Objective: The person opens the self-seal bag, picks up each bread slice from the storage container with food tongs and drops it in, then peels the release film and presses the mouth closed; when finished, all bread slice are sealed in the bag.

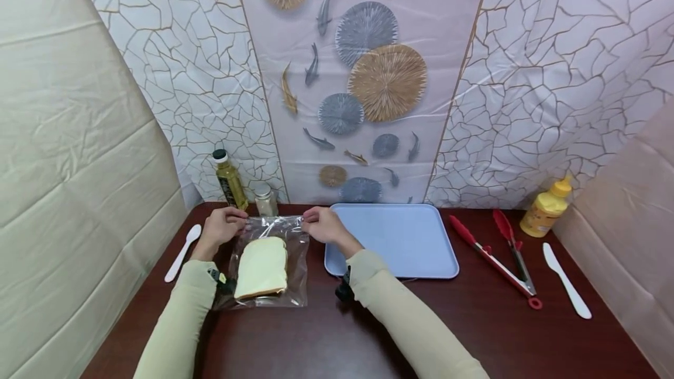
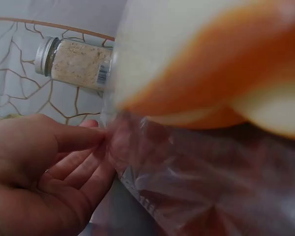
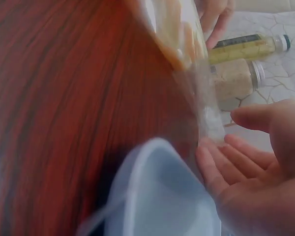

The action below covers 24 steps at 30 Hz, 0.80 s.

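A clear plastic bag [image 1: 297, 262] with sandwich bread [image 1: 261, 266] inside extends across the left part of the table. At its upper left corner my left hand [image 1: 222, 228] pinches the plastic between thumb and fingers; the left wrist view shows this hand [image 2: 64, 167] close up, the bread's brown crust [image 2: 196, 73] beside it. My right hand [image 1: 322, 226] is at the upper right corner. In the right wrist view its fingertips [image 3: 219, 147] touch the bag's edge, while the thumb stands apart from them.
Behind the bag stand an oil bottle [image 1: 231, 183] and a seasoning jar [image 1: 266, 200]. A white spoon [image 1: 184, 250] lies at left. Rightward are a blue tray [image 1: 395, 244], red-tipped tongs [image 1: 500, 268], a white knife [image 1: 566, 279] and a yellow squeeze bottle [image 1: 544, 209].
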Motion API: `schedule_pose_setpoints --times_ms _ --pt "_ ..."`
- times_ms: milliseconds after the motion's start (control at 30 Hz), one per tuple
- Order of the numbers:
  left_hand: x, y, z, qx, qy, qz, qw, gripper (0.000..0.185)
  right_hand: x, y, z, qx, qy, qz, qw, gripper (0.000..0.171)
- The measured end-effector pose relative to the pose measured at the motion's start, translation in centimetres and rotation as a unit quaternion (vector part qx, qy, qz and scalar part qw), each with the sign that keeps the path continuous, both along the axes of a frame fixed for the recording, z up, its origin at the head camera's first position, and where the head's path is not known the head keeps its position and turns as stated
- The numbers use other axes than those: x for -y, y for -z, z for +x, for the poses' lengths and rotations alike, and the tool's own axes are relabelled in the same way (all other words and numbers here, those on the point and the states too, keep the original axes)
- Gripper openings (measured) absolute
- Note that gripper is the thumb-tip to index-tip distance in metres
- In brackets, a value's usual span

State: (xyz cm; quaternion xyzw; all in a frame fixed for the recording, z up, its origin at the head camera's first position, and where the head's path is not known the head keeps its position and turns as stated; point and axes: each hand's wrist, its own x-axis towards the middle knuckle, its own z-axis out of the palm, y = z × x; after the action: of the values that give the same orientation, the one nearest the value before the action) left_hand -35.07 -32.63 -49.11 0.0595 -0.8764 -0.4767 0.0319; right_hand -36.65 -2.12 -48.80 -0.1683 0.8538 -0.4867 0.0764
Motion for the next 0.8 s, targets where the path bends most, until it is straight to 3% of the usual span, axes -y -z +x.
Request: schedule_pose_setpoints --times_ms 200,333,467,600,700,800 --pt "-0.4 -0.1 0.0 0.02 -0.021 -0.02 0.9994 0.022 0.9 -0.3 0.1 0.028 -0.003 0.004 1.0 0.042" --pt "-0.5 -0.7 -0.2 0.044 0.019 -0.075 0.996 0.027 0.7 -0.5 0.1 0.03 0.003 0.017 0.999 0.044" --pt "-0.7 -1.5 -0.6 0.053 0.067 -0.127 0.9882 0.034 0.2 -0.6 0.0 0.023 0.009 0.029 0.999 0.043" --pt "-1.3 -2.4 -0.6 0.055 0.082 -0.193 0.9762 0.037 -0.4 -0.6 -0.2 0.023 -0.004 0.037 0.999 0.046" --pt "-2.1 -3.3 -0.2 0.057 0.078 -0.233 0.9677 0.041 -1.4 -0.9 0.0 0.026 -0.007 0.026 0.999 0.051" --pt "-3.4 -4.1 0.6 0.036 0.057 -0.255 0.9645 0.043 -3.1 -1.0 0.4 0.017 -0.008 0.005 1.0 0.049"
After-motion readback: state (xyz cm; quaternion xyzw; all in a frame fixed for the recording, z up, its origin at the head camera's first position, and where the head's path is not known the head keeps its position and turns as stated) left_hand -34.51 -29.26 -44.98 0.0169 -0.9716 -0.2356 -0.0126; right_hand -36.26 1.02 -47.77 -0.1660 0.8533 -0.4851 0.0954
